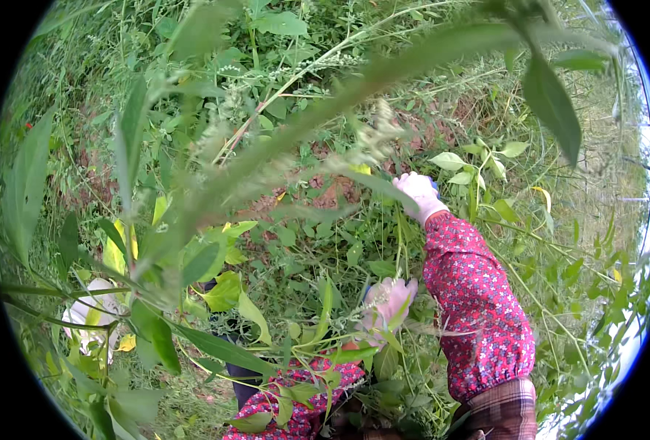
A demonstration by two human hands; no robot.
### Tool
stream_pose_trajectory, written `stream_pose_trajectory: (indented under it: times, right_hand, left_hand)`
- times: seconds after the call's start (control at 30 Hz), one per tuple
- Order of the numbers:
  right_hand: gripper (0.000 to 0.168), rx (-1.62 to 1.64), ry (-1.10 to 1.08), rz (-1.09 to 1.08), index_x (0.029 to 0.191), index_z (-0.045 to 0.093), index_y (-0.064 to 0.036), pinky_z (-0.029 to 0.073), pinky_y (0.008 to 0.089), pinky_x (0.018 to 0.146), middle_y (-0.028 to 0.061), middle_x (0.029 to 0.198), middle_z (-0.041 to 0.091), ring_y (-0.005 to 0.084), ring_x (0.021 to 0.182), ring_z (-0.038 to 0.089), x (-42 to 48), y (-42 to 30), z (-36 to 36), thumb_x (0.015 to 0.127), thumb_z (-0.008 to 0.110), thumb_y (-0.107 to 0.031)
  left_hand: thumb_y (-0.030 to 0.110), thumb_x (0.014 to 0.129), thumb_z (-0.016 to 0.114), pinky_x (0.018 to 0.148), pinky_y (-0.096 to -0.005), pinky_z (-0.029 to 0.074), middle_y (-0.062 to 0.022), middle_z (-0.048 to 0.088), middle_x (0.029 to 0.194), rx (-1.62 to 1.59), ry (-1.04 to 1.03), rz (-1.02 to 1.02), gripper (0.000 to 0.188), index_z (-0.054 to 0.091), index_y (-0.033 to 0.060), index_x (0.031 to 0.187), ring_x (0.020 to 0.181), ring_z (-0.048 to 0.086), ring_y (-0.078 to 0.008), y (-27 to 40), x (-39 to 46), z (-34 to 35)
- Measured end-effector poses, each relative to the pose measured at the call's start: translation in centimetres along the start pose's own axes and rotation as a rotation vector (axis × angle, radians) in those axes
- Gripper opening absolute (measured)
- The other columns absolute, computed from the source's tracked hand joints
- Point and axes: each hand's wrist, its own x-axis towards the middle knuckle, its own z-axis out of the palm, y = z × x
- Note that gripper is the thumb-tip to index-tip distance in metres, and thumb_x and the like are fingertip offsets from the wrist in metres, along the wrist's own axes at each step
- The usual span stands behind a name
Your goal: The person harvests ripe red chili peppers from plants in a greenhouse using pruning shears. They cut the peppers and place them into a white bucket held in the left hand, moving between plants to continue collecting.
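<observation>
My right hand (419, 193) wears a pale glove with a blue-coated palm. It reaches low into the weeds near a patch of bare reddish soil (336, 192). Its fingers are curled, and whatever they may hold is hidden. Closer to my body, my left hand (388, 307) is in a matching glove, partly covered by leaves. Thin green stems (400, 245) run between the two hands; whether either hand grips them cannot be made out. Both forearms have red floral sleeves (476, 297).
A thick blurred stem (303, 132) with long leaves crosses close before the camera. A leafy pale-green plant (479, 165) stands right of my right hand. At left, a white object (91, 316), perhaps a bag or cloth, shows behind branches. Dense weeds surround a dark trouser leg (243, 379).
</observation>
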Motion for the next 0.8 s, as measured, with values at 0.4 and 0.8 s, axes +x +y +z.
stream_pose_trajectory:
  times: [0.4, 0.8]
  right_hand:
    - [0.013, 0.092, 0.189, -0.142, 0.076, 0.067, -0.007, 0.052, 0.0389, 0.062, 0.0129, 0.080, 0.066, 0.0290, 0.075, 0.065, 2.3, 1.6, 2.4, 0.070, 0.055, -0.007]
    - [0.014, -0.158, 0.068, -0.139, 0.078, 0.070, -0.012, 0.049, 0.0439, 0.048, 0.0058, 0.075, 0.067, 0.0250, 0.068, 0.065, 2.5, 0.7, 2.3, 0.072, 0.057, -0.013]
  left_hand:
    - [0.009, 0.075, 0.054, 0.067, -0.0354, 0.049, -0.0108, 0.057, 0.083, -0.049, -0.144, 0.043, 0.042, 0.049, 0.0063, 0.117, 0.080, 0.057, -0.0273, 0.3, -0.8, 2.0]
    - [0.009, 0.082, 0.048, 0.074, -0.0342, 0.049, -0.0126, 0.057, 0.096, 0.031, -0.380, -0.006, 0.042, 0.044, 0.0088, 0.123, 0.093, 0.055, -0.0269, 2.0, -0.5, -1.0]
